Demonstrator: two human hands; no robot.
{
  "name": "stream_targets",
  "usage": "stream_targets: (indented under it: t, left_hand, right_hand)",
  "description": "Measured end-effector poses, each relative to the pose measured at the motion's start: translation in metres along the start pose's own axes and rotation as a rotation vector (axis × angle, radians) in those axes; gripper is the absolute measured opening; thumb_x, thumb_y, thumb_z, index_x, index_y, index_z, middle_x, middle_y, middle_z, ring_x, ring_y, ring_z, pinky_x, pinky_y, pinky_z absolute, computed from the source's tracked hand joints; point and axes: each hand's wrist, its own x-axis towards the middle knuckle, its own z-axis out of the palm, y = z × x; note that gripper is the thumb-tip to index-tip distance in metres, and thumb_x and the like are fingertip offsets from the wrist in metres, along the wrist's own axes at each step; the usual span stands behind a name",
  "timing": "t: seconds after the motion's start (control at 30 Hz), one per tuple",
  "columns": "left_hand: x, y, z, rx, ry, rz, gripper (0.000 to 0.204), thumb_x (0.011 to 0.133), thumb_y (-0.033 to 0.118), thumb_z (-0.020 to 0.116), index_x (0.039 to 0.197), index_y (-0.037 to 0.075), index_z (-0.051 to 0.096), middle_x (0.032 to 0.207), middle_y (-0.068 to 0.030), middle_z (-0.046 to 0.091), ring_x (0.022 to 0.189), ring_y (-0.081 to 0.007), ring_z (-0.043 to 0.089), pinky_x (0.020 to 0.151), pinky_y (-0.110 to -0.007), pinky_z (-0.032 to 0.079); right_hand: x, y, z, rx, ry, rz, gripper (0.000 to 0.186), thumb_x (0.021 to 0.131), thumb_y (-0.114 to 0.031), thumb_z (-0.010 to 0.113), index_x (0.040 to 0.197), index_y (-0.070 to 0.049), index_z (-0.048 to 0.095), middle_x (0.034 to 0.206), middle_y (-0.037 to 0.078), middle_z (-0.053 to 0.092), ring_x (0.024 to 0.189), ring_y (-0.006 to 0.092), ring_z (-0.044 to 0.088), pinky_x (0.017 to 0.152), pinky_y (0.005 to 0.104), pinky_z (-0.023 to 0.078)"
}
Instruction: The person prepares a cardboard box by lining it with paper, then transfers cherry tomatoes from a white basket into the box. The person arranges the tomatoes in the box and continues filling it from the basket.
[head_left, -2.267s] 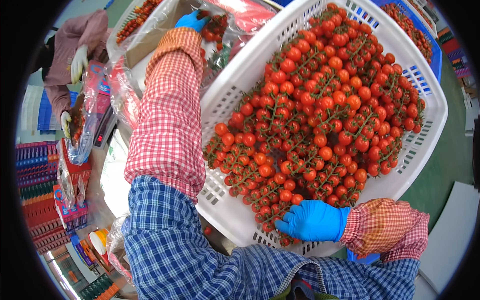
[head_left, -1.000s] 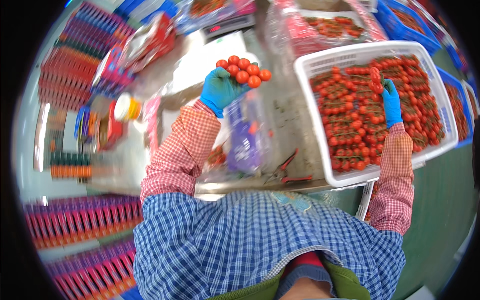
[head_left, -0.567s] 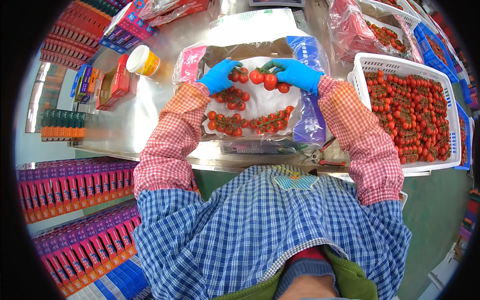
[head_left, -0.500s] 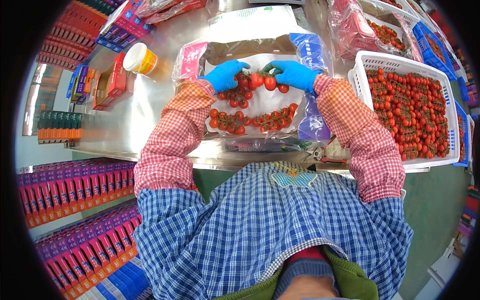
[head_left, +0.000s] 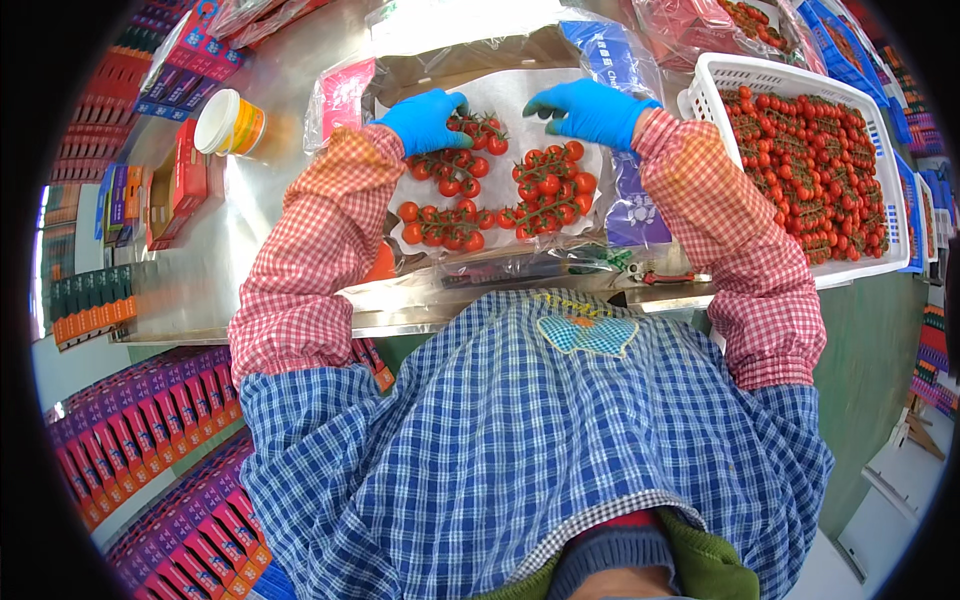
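Note:
An open cardboard box with a pink flap and a blue-purple side (head_left: 638, 215) lies in front of me in clear plastic wrap. White paper (head_left: 497, 177) lines it, with vine cherry tomatoes on top. My gloved left hand (head_left: 427, 122) curls around the left end of a cherry tomato bunch (head_left: 490, 133) at the upper left of the paper. Its thumb and fingers close about that end. Over the upper right of the box hovers my gloved right hand (head_left: 592, 112), fingers apart and holding nothing. Other bunches (head_left: 548, 190) form rows nearer to me.
A white plastic crate (head_left: 712, 90) full of cherry tomatoes stands at the right. On the left are a white-and-yellow tub (head_left: 230, 123) and a red carton (head_left: 188, 170). Red-handled pruning shears (head_left: 665, 277) lie by the table's front edge. Stacked colourful cartons (head_left: 150, 430) stand lower left.
My right hand has come away from the tomatoes and spread. A bunch now lies at the right of the paper, below it. My left hand stays at the upper left bunch.

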Motion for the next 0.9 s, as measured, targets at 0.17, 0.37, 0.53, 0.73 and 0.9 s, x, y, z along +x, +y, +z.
stream_targets:
  t: [0.17,0.37,0.53,0.73,0.9]
  left_hand:
    - [-0.020,0.005,0.007,-0.149,-0.242,-0.174,0.063,0.078,0.043,0.062,0.126,0.008,0.040,0.113,-0.0241,0.055,0.103,-0.0368,0.055,0.087,-0.042,0.044]
    - [-0.015,-0.015,0.013,-0.127,-0.107,-0.015,0.068,0.075,0.040,0.065,0.128,0.009,0.038,0.114,-0.0229,0.052,0.104,-0.0365,0.054,0.088,-0.042,0.045]
    - [-0.023,-0.009,0.018,-0.102,-0.005,-0.175,0.064,0.073,0.027,0.070,0.127,0.012,0.039,0.121,-0.0211,0.047,0.109,-0.0365,0.050,0.089,-0.042,0.045]
    - [-0.072,0.041,0.025,0.118,0.216,-0.180,0.060,0.070,0.028,0.074,0.118,0.007,0.044,0.121,-0.0158,0.042,0.111,-0.0351,0.044,0.085,-0.044,0.046]
    - [-0.100,0.064,0.045,0.113,0.040,-0.171,0.074,0.061,0.032,0.079,0.117,0.000,0.042,0.110,-0.0174,0.046,0.104,-0.0345,0.045,0.089,-0.043,0.042]
  right_hand:
    - [-0.005,-0.016,0.025,-0.266,-0.243,0.049,0.053,0.078,-0.024,0.063,0.127,-0.014,0.047,0.112,0.015,0.058,0.100,0.0326,0.057,0.085,0.0408,0.047]
    - [-0.001,-0.015,0.025,-0.331,-0.313,0.021,0.060,0.070,-0.026,0.066,0.126,-0.014,0.048,0.112,0.015,0.057,0.099,0.0330,0.058,0.082,0.0414,0.048]
    - [0.003,-0.014,0.033,-0.493,-0.136,0.130,0.034,0.075,-0.015,0.061,0.109,-0.011,0.059,0.101,0.014,0.063,0.093,0.0311,0.062,0.077,0.0404,0.051]
    - [-0.009,-0.013,0.037,-0.481,-0.123,0.055,0.052,0.077,-0.012,0.058,0.128,-0.012,0.045,0.109,0.013,0.056,0.094,0.0298,0.058,0.076,0.0402,0.051]
    - [-0.019,-0.017,0.043,-0.439,-0.089,-0.010,0.064,0.077,-0.024,0.064,0.134,-0.012,0.037,0.116,0.013,0.050,0.098,0.0305,0.055,0.077,0.0393,0.051]
